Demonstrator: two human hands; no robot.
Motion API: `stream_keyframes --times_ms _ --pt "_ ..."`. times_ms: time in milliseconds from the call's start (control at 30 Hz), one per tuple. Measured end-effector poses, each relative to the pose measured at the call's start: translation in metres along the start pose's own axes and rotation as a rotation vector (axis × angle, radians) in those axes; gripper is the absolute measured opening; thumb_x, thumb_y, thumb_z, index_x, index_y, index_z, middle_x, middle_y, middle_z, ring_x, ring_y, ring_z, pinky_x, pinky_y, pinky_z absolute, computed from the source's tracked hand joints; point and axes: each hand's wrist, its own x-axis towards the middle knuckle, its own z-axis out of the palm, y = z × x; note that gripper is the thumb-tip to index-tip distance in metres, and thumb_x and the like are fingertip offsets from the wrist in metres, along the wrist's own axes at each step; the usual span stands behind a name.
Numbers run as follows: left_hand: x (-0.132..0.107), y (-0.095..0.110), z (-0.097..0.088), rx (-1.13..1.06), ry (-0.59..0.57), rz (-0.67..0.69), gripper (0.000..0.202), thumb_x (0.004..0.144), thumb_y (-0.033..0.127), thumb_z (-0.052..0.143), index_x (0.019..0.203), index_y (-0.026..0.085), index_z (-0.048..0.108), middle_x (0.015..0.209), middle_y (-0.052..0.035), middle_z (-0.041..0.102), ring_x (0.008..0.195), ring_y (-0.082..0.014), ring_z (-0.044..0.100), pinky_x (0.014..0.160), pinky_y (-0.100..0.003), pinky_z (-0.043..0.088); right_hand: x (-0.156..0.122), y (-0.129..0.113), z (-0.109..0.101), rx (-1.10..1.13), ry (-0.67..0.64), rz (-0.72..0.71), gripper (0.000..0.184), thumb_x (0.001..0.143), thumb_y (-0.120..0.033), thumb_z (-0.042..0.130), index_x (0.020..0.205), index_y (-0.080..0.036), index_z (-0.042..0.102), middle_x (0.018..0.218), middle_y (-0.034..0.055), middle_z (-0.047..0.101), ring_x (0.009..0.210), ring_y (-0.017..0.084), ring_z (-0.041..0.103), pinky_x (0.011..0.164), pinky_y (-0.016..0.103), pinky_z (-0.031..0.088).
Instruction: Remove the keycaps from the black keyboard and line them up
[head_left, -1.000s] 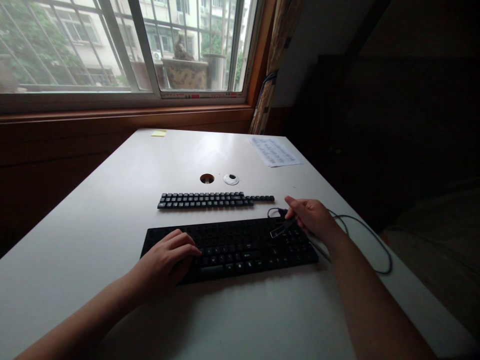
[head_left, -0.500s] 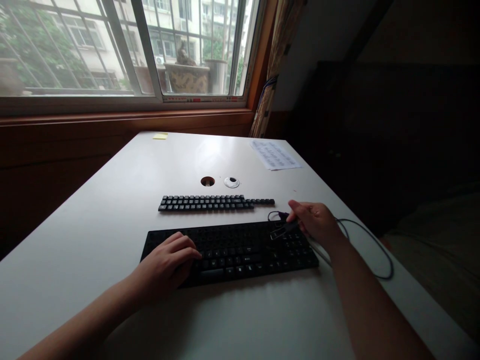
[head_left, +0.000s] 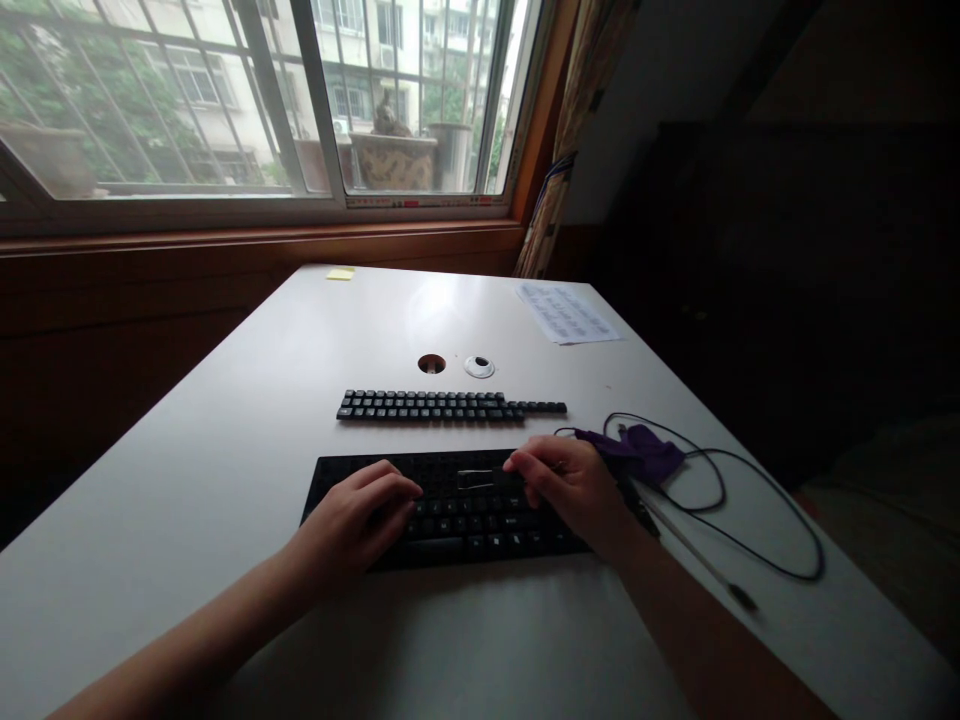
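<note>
While the right hand pinches a wire-pronged tool above the black plastic keyboard, near centre, the half-curled left hand rests on its left side, any grip hidden; beyond, blocky keycaps form rows; smooth white tabletop spreads left to a straight edge.

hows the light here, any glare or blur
Head view: the bright window throws glare onto the far part of the desk; head view: the right side sinks into near-black, the keyboard is dim; head view: the print on the papers is blurred.
</note>
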Motion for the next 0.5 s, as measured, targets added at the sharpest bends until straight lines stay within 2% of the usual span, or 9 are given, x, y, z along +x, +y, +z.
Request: stream_keyframes --times_ms 100,267,500 --pt "0.001 0.003 0.001 -0.032 0.004 -0.058 0.014 0.095 0.022 0.052 0.104 0.02 0.062 0.096 -0.0055 0.062 0.082 -0.0163 0.062 0.072 -0.03 0.053 -0.003 -0.008 0.016 -0.027 0.009 -0.152 0.027 0.09 -0.039 0.06 0.071 -0.021 0.067 0.059 -0.0007 0.062 0.055 0.013 0.056 0.055 0.027 0.043" --pt "0.003 0.004 0.003 -0.053 0.044 -0.125 0.01 0.094 0.027 0.056 0.099 0.019 0.059 0.093 -0.0034 0.06 0.079 -0.0155 0.059 0.067 -0.028 0.051 -0.009 -0.012 0.037 -0.017 -0.013 -0.319 0.013 0.089 -0.031 0.063 0.083 -0.021 0.07 0.067 0.0011 0.063 0.056 0.013 0.056 0.053 0.027 0.044" --pt "0.003 0.003 0.006 0.017 0.103 -0.189 0.014 0.091 0.03 0.059 0.088 0.019 0.051 0.083 -0.0001 0.054 0.071 -0.0144 0.053 0.062 -0.027 0.045 -0.013 -0.013 0.044 -0.059 -0.033 -0.446 0.009 0.087 -0.028 0.066 0.093 -0.023 0.07 0.069 0.0024 0.065 0.055 0.013 0.056 0.051 0.027 0.044"
